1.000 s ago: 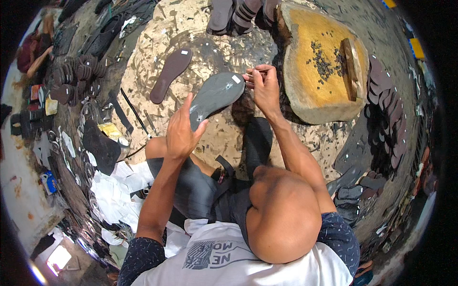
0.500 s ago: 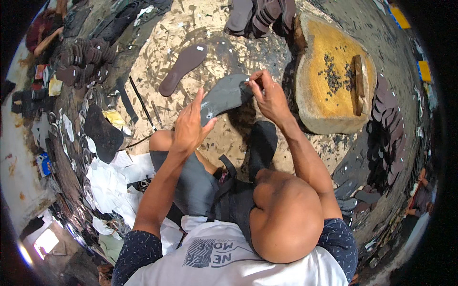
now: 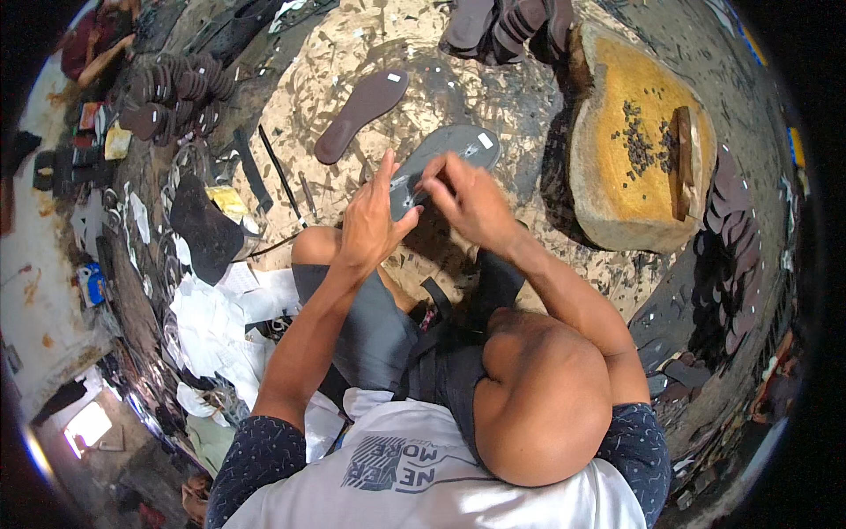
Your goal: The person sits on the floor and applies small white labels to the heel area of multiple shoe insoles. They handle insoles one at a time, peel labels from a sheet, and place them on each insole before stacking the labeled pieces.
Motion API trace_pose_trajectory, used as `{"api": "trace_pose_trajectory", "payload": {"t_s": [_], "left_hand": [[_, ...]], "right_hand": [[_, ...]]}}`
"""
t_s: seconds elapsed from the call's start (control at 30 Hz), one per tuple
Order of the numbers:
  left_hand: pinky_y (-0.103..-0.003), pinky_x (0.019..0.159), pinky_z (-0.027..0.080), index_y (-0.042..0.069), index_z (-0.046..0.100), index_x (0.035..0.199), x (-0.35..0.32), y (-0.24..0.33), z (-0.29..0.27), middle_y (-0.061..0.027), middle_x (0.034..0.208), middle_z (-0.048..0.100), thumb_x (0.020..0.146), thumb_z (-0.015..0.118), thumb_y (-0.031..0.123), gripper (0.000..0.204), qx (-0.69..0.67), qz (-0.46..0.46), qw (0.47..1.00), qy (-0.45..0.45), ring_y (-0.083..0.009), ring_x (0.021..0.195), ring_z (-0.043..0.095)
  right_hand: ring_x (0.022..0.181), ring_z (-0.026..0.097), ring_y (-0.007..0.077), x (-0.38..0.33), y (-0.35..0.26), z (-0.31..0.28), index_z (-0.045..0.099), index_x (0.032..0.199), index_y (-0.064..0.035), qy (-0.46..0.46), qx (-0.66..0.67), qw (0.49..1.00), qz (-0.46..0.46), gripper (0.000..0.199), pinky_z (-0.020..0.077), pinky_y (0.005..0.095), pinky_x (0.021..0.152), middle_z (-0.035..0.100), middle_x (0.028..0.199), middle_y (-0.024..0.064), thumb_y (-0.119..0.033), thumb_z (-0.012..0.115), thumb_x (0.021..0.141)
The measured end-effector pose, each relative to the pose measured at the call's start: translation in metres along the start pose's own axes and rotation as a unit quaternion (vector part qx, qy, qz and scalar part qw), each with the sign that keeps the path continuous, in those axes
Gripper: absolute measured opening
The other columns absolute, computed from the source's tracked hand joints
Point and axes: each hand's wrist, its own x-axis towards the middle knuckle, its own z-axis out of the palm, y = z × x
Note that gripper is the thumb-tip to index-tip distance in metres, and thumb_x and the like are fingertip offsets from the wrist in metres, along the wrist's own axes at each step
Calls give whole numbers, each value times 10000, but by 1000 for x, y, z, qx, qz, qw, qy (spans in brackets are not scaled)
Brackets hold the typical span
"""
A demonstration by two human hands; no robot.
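A grey shoe sole (image 3: 449,139) is held out in front of my knees, its rounded toe pointing up and to the right. My left hand (image 3: 372,216) grips it by the heel end, thumb on the near side and fingers along the far edge. A small white sticker (image 3: 485,140) lies on the toe. Over the heel half is my right hand (image 3: 467,198), fingers bent and pinched close to the surface; whatever is between the tips is hidden and partly smeared. A brown insole (image 3: 361,115) with a white sticker lies flat beyond the left hand.
To the right stands a worn yellow-topped block (image 3: 608,203) with small dark bits and a wooden bar (image 3: 684,163). Brown soles (image 3: 507,31) are piled at the far side, more soles (image 3: 730,238) at the far right. White paper scraps (image 3: 211,326) lie at left.
My right hand has left the toe end and come down to the heel half. The toe's white sticker, earlier beside the right fingertips, now shows uncovered. My left hand keeps its hold.
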Motion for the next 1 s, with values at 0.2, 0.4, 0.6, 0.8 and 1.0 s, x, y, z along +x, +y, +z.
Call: {"api": "trace_pose_trajectory", "payload": {"t_s": [0.2,0.4,0.6,0.8,1.0], "left_hand": [[-469,1089,490,33,340,1603,2,-3,-10,-236,1445,593,848,826,190,912,69,22,997,23,-406,1283,615],[-455,1109,474,1,343,1592,33,-3,-52,-265,1439,599,882,817,161,869,30,-35,990,132,-406,1319,603],[-486,1091,471,28,325,1610,6,5,-1,-261,1423,604,859,828,174,916,-3,11,1000,2,-423,1293,606],[-499,1067,480,48,335,1610,8,0,7,-244,1430,601,837,833,150,926,42,53,998,-10,-427,1257,611],[-499,1062,483,55,321,1623,7,-4,6,-232,1422,607,832,834,144,947,55,76,995,-20,-428,1239,615]], "right_hand": [[907,716,218,4,-1,-12,560,1144,-35,94,184,978,33,128,547,332,805,752,1071,127,-145,581,1080],[934,707,139,-7,56,-73,505,1202,-52,342,285,885,134,122,541,268,773,739,1139,121,-122,531,1105],[976,730,183,0,83,-29,433,1244,-32,352,280,878,163,162,595,308,779,695,1140,138,-116,484,1115],[993,709,191,2,84,-28,414,1236,-22,346,285,872,195,155,612,334,813,646,1168,148,-115,465,1122],[911,684,164,-14,70,-35,515,1172,-31,291,74,946,122,129,559,321,791,696,1056,105,-117,555,1085]]}}
